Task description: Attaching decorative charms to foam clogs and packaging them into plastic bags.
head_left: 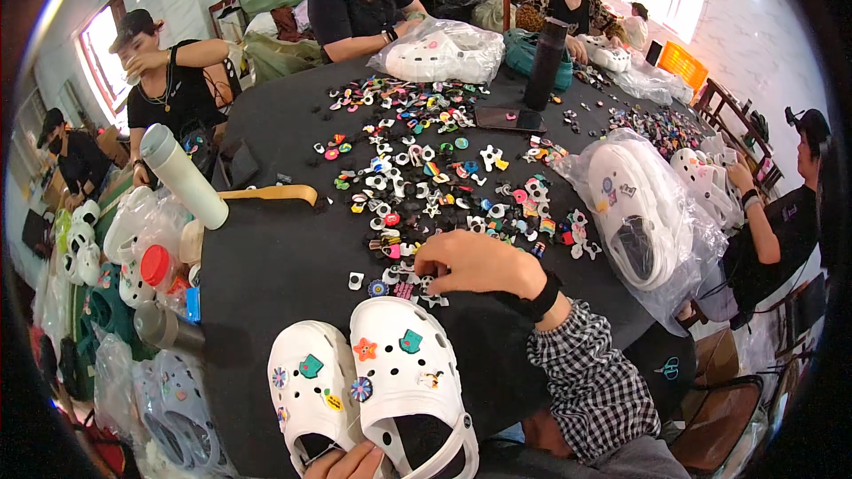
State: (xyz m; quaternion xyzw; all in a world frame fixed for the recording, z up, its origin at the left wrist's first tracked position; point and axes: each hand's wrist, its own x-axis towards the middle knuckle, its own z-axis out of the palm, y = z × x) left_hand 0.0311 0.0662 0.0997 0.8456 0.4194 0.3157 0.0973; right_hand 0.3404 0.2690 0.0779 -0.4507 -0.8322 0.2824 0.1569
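Note:
A pair of white clogs is at the near edge: the left clog (306, 359) and the right clog (410, 390) lie side by side, toes pointing away. Colourful charms dot their uppers, among them an orange starfish charm (365, 349) and green patches. My left hand (344, 463), partly cut off by the lower edge, grips the pair at the inner heel openings. Just beyond the toes, my right hand (484, 262) bends its fingers down into the near end of a spread of loose shoe charms (417, 186). Its fingertips are close together; anything pinched there is hidden.
Bagged white clogs (630, 213) lie right on the black table (266, 257). A pale tumbler (182, 176), a wooden-handled tool (275, 192), a dark bottle (545, 64) and a phone (509, 119) are around the charms. Several people are around the room, some handling clogs.

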